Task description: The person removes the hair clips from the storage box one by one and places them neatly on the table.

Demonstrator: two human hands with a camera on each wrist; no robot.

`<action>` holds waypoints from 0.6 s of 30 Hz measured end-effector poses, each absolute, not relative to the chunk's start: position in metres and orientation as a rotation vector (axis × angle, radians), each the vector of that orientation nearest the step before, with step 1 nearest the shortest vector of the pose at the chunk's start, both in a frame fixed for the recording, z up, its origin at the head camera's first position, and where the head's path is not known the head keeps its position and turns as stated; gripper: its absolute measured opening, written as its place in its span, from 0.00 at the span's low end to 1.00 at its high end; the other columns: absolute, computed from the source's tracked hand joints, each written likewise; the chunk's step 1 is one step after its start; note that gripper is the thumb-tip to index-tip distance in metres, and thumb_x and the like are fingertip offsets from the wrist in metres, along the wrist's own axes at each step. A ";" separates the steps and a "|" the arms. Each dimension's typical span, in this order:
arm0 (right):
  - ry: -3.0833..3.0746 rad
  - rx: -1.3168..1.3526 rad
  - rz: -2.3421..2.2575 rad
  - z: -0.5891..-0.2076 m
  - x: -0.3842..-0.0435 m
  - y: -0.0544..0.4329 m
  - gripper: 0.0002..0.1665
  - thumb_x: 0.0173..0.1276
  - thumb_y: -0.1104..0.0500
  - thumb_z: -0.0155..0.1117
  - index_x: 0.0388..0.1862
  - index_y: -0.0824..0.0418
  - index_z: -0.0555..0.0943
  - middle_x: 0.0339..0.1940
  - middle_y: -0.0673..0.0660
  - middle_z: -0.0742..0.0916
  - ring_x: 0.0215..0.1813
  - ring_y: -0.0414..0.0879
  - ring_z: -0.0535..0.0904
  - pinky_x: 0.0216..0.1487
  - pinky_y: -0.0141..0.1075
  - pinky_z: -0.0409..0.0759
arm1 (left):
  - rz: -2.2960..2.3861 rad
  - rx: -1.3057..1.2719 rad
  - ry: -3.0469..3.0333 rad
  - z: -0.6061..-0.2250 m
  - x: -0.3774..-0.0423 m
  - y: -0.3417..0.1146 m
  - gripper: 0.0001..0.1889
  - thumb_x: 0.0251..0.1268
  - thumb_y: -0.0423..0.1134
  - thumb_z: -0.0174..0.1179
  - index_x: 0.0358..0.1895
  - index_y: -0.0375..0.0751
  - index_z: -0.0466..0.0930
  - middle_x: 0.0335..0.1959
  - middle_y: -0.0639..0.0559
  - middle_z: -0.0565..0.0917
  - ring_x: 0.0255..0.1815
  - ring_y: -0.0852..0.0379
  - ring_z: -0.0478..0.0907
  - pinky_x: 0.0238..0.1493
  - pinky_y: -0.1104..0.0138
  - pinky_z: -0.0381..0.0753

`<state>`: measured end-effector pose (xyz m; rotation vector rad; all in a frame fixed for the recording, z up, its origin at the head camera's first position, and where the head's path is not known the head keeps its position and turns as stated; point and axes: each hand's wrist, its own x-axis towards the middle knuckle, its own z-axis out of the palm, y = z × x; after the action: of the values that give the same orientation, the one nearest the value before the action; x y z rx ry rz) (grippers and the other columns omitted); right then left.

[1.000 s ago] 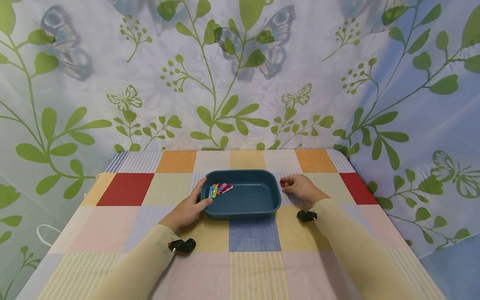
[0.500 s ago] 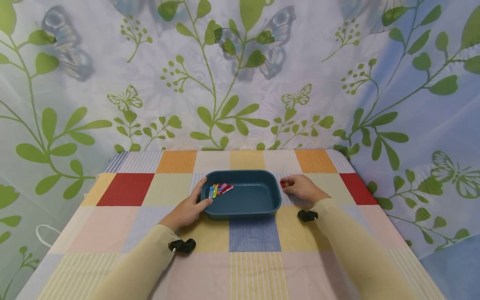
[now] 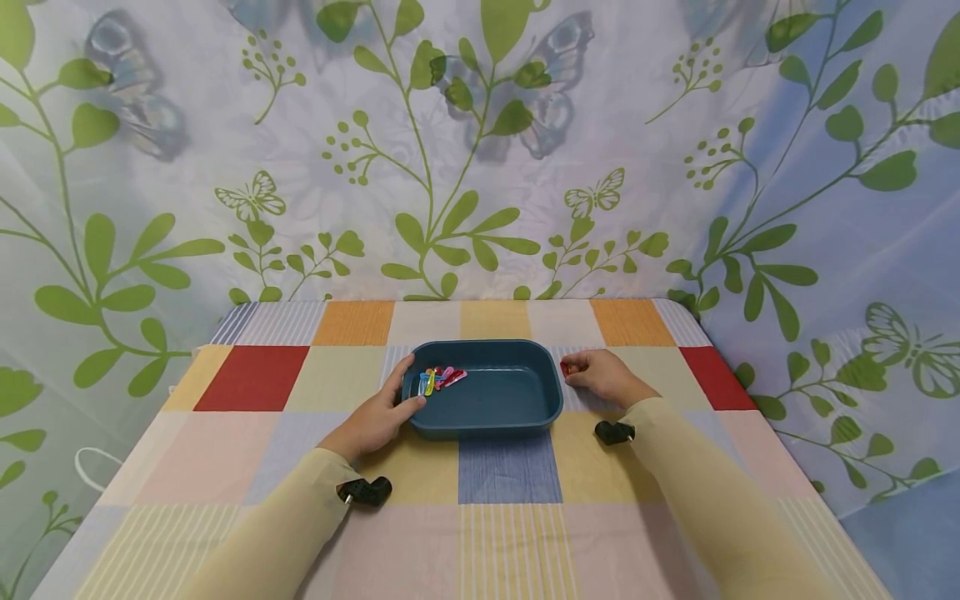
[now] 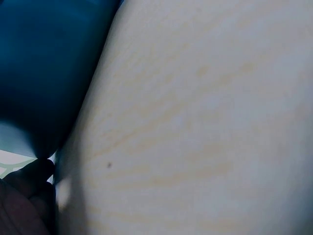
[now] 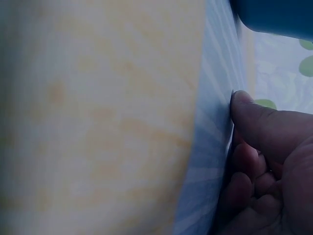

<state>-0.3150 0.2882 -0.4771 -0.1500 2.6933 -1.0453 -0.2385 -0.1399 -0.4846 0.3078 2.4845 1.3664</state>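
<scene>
A dark blue rectangular tray (image 3: 487, 429) stands in the middle of the table. Several colourful hair clips (image 3: 429, 382), among them blue, yellow, pink and red ones, lie together at its left end. My left hand (image 3: 375, 421) holds that end, the thumb over the near-left rim and the fingers along the left wall. Just beyond the tray's right side, low at the tablecloth, my right hand (image 3: 603, 375) pinches a small red hair clip (image 3: 565, 367), mostly covered by the fingers. In the right wrist view the thumb and curled fingers (image 5: 244, 159) show, but the clip is hardly visible.
A patchwork tablecloth (image 3: 405, 542) covers the table. Behind it and at the right hangs a curtain (image 3: 480, 167) printed with leaves and butterflies. A white cable (image 3: 90, 471) loops at the table's left edge.
</scene>
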 end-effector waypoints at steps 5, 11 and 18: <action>2.701 -0.197 -1.026 -0.476 -0.315 0.289 0.28 0.74 0.61 0.70 0.70 0.68 0.80 0.49 0.58 0.89 0.52 0.48 0.79 0.57 0.39 0.77 | 1.372 0.303 2.486 -0.485 -0.238 -0.141 0.43 0.80 0.58 0.55 0.86 0.74 0.36 0.87 0.39 0.51 0.87 0.35 0.51 0.81 0.33 0.52; 2.705 -0.230 -1.044 -0.465 -0.310 0.298 0.30 0.78 0.56 0.65 0.75 0.66 0.76 0.60 0.64 0.88 0.60 0.54 0.83 0.61 0.46 0.81 | 1.371 0.326 2.488 -0.484 -0.239 -0.140 0.43 0.81 0.57 0.54 0.86 0.73 0.36 0.88 0.41 0.51 0.87 0.35 0.50 0.81 0.33 0.50; 2.837 -0.261 -1.030 -0.426 -0.314 0.282 0.26 0.81 0.54 0.61 0.73 0.61 0.79 0.64 0.65 0.87 0.66 0.62 0.81 0.64 0.57 0.81 | 1.364 0.306 2.495 -0.482 -0.238 -0.140 0.42 0.81 0.58 0.54 0.85 0.76 0.37 0.88 0.46 0.50 0.87 0.36 0.49 0.81 0.32 0.50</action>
<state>-0.3139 0.2818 -0.4262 -0.2614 2.8368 -1.0297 -0.2383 -0.1400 -0.4822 0.3064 2.4951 1.3645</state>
